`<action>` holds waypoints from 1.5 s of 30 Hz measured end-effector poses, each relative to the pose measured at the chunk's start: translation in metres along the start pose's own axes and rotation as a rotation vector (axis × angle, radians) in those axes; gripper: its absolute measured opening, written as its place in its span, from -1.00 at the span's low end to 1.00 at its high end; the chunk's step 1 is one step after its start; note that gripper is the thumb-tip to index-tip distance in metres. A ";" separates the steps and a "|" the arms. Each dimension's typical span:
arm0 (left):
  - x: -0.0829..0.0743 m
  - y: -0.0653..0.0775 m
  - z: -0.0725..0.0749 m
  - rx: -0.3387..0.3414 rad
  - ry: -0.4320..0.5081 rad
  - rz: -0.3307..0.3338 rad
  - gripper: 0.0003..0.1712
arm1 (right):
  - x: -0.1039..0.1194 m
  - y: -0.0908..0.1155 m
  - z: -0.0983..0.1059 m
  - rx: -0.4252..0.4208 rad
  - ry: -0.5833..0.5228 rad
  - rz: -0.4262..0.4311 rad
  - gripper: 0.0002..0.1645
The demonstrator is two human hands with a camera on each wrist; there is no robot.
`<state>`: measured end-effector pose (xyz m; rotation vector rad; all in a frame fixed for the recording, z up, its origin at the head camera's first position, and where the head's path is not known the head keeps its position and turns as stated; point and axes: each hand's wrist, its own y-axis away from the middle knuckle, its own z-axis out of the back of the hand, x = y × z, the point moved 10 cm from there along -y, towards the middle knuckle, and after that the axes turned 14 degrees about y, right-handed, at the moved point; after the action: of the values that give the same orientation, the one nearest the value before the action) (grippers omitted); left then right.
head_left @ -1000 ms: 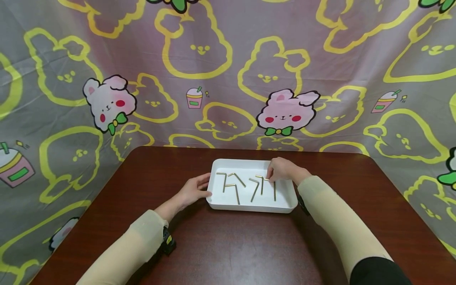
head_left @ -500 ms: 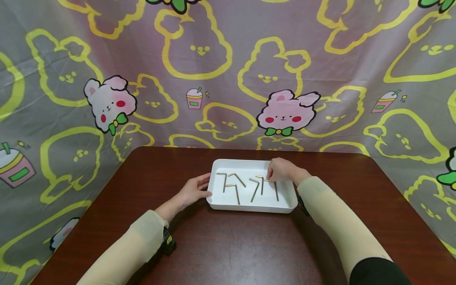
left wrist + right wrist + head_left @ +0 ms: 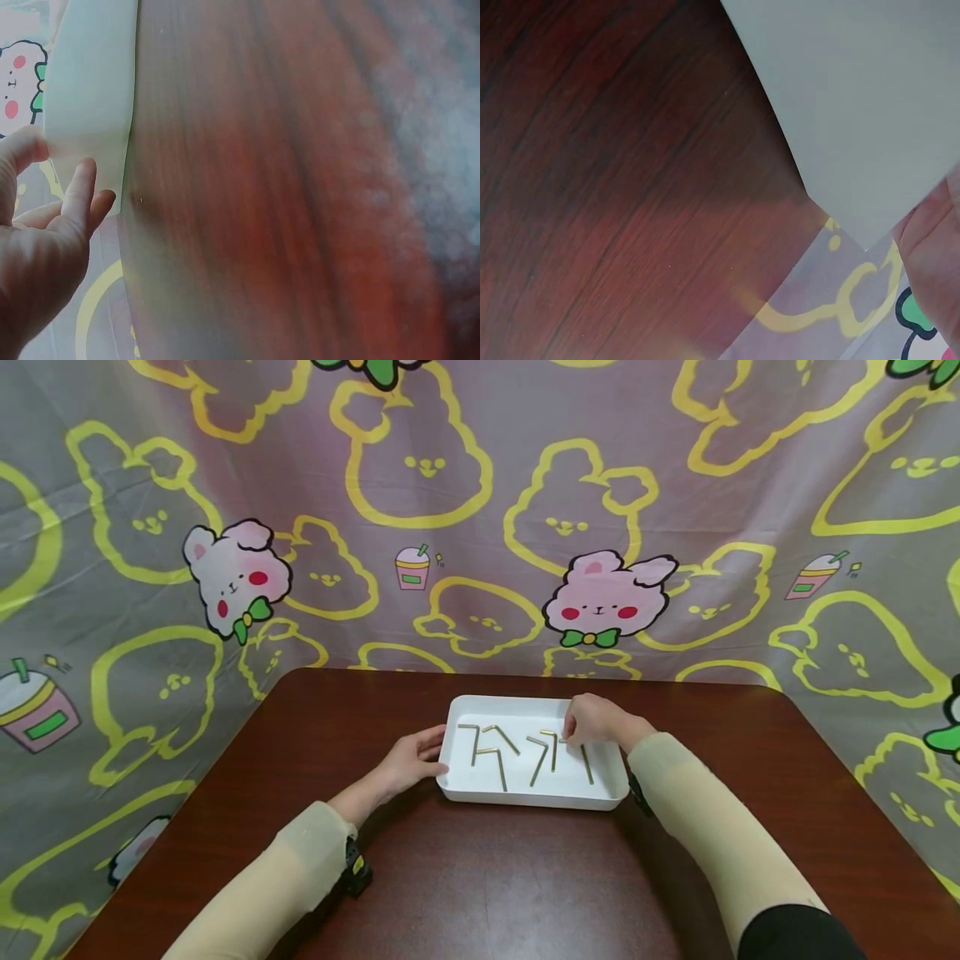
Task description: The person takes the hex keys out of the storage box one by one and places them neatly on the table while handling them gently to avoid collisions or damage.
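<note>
A shallow white tray (image 3: 480,795) stands on the table in the head view, holding several gold-coloured L-shaped hex keys, one of them a hex key (image 3: 502,772) near the left. At the tray's left end, my left hand (image 3: 402,762) holds the wall with thumb and fingers; its fingers (image 3: 79,196) lie against that wall in the left wrist view. My right hand (image 3: 597,722) reaches over the far right side and pinches the short arm of the rightmost hex key (image 3: 587,767). Its fingertips hide part of that key. The right wrist view shows the tray's outside and only part of the hand.
The dark brown wooden table (image 3: 495,877) extends around the tray. A patterned cloth (image 3: 465,552) with yellow outlines and rabbit faces hangs behind it and along both sides. Dark wrist devices (image 3: 356,866) sit by the sleeves.
The long arm of the rightmost hex key has swung to the right under my right fingertips. My left hand and the tray stay in place.
</note>
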<state>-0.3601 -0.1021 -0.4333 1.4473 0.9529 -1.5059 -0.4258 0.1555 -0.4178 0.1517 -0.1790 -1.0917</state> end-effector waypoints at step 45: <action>0.001 0.001 0.000 -0.022 -0.009 0.012 -0.20 | 0.007 0.033 0.061 -0.168 -0.144 0.128 -0.95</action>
<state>-0.3589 -0.1024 -0.4339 1.4279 0.9505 -1.4874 -0.4073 0.1618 -0.3511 -0.0888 -0.2221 -0.9857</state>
